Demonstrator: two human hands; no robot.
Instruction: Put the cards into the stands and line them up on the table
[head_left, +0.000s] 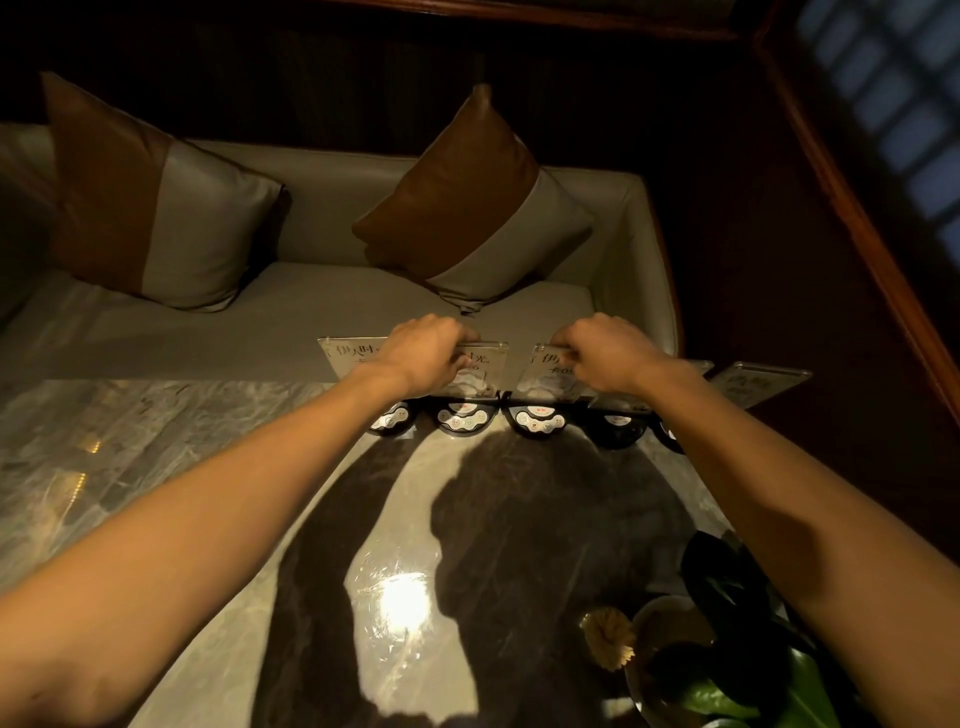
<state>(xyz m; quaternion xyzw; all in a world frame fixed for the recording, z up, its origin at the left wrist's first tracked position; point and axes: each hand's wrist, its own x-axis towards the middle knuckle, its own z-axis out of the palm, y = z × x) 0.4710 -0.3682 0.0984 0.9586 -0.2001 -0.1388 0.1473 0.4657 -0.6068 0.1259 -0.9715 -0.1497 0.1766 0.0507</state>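
Fingers (470, 335) atop cards (480, 369) in black stands (464, 418).

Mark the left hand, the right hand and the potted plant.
left hand (426, 358), head view, back of the hand.
right hand (608, 356), head view, back of the hand.
potted plant (727, 577), head view, a dark leaf.

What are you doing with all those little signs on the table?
A person is lining up clear card stands along the far edge of the marble table. The left hand grips the top of one card stand, and the right hand grips the top of the next one. Both stands hold printed cards and sit on round black bases with buttons. Another stand waits further right. A potted plant sits at the near corner, and a cushioned bench is behind.
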